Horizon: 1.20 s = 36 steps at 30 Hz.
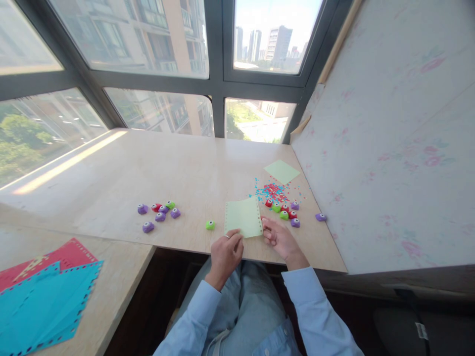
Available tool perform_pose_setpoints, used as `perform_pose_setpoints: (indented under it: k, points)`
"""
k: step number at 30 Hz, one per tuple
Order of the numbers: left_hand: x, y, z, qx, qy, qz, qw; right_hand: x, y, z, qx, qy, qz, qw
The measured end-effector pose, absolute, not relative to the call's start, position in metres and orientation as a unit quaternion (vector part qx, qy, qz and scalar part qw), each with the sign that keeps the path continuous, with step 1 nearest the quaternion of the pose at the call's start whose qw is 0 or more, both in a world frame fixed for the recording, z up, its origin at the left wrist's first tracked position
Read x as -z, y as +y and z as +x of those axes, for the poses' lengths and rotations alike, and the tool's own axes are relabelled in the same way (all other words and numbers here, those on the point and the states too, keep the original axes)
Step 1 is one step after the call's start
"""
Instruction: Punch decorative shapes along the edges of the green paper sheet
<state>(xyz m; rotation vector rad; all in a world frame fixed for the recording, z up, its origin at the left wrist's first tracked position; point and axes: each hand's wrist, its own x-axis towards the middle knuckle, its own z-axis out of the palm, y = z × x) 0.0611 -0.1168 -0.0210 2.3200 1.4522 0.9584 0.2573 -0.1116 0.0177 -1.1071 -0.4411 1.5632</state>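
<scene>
A pale green paper sheet with punched holes along its left and right edges lies near the front edge of the wooden table. My left hand pinches its near bottom edge. My right hand rests at the sheet's lower right corner, fingers loosely curled, touching or almost touching the paper. A lone green punch sits just left of the sheet. A cluster of red, green and purple punches lies right of it, beside my right hand.
Another group of purple, red and green punches lies to the left. Red and blue paper bits are scattered behind the sheet, with a second green sheet beyond. Teal and red punched sheets lie at far left. A patterned wall bounds the right.
</scene>
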Motion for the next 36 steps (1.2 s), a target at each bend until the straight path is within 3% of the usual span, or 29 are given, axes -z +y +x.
perform_pose_setpoints:
  k: [9,13,19,28,36]
  points:
    - [0.022,-0.117,0.060,-0.331,0.489,0.799,0.114,-0.020,-0.097,0.260,-0.555,-0.371,-0.608,0.431]
    - [0.022,-0.117,0.060,-0.332,0.488,0.799,0.113,-0.016,-0.095,0.258,-0.539,-0.388,-0.614,0.426]
    - [0.024,-0.117,0.059,-0.338,0.484,0.799,0.115,-0.010,-0.092,0.254,-0.430,-0.367,-0.693,0.447]
    - [0.023,-0.118,0.057,-0.336,0.481,0.800,0.121,-0.003,-0.094,0.254,-0.407,-0.382,-0.680,0.476]
    - [0.019,-0.119,0.057,-0.329,0.470,0.807,0.142,-0.003,-0.080,0.253,-0.503,-0.372,-0.634,0.454]
